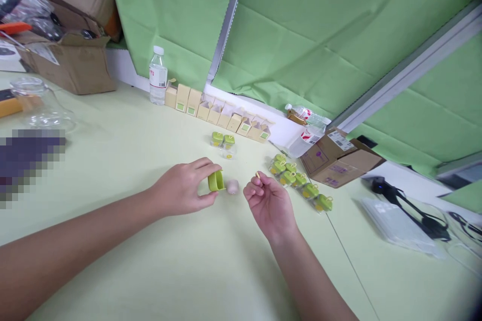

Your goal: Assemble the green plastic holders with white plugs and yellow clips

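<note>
My left hand [184, 188] grips a small green cap-like piece [216, 180] between thumb and fingers, just above the pale green table [150, 261]. A small pinkish round object [232, 186] sits right beside the green piece, between my two hands. My right hand [269, 203] is held palm up with its fingers curled, pinching a tiny yellowish piece [258, 174] at the fingertips. Beyond my right hand lies a row of several green-capped small items [299, 180]. Two more green-capped items [223, 141] stand farther back.
A row of small cream cartons [218, 110] lines the back edge beside a water bottle [158, 76]. Cardboard boxes sit at far left [71, 62] and at right [337, 158]. A glass jar [37, 103] stands left; black cables [406, 203] and clear plastic sheets [399, 223] lie right.
</note>
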A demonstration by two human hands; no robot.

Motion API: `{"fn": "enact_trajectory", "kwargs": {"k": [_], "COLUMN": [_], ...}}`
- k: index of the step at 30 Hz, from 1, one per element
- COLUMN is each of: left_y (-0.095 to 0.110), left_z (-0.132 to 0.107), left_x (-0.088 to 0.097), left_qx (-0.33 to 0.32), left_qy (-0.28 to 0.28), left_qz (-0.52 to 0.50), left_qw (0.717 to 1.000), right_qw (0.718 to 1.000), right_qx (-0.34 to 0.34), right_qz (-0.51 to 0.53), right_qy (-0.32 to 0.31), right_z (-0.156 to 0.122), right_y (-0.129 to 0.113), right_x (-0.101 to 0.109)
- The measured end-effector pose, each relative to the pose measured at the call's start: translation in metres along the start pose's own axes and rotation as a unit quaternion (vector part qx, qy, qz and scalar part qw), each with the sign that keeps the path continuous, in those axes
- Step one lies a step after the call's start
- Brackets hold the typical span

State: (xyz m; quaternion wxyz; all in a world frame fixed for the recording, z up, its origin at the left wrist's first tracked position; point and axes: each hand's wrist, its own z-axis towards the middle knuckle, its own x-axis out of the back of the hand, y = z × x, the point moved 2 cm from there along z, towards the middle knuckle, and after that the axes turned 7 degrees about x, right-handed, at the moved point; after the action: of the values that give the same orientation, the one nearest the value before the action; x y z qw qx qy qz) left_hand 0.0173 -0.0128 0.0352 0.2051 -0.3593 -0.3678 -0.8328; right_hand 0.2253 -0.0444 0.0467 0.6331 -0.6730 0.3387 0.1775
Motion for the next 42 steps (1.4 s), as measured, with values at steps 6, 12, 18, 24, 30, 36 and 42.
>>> {"fn": "enact_trajectory", "kwargs": {"k": [6,12,18,24,30,36,42], "left_y": [-0.001,-0.002,-0.003,0.031,0.06,0.055,0.029], "left_z": [0.0,0.0,0.0,-0.003,-0.023,-0.023,-0.005], "left_x": [-0.001,0.0,0.001,0.006,-0.01,-0.012,-0.008], "left_qx": [0.0,0.007,0.011,-0.05,-0.068,-0.018,0.021], "left_qy": [-0.008,-0.004,-0.002,-0.141,-0.192,-0.2,-0.062], "left_qz": [-0.006,0.001,-0.021,-0.248,-0.247,-0.251,-0.289], "left_qw": [1.0,1.0,1.0,0.957,0.947,0.947,0.955], "right_qw": [0.999,0.971,0.961,0.981,0.985,0.991,0.957], "right_qx": [-0.015,0.131,0.149,0.036,0.0,0.047,0.136], "right_qz": [-0.029,-0.19,-0.218,-0.189,-0.166,-0.126,-0.251], "right_qy": [-0.03,0.059,0.084,-0.024,-0.051,-0.012,-0.058], "right_z": [0.0,0.02,0.039,0.022,0.008,0.017,0.008], "right_y": [0.001,-0.014,-0.034,-0.019,-0.003,-0.011,-0.011], "right_x": [0.002,0.02,0.038,0.019,0.006,0.014,0.006]}}
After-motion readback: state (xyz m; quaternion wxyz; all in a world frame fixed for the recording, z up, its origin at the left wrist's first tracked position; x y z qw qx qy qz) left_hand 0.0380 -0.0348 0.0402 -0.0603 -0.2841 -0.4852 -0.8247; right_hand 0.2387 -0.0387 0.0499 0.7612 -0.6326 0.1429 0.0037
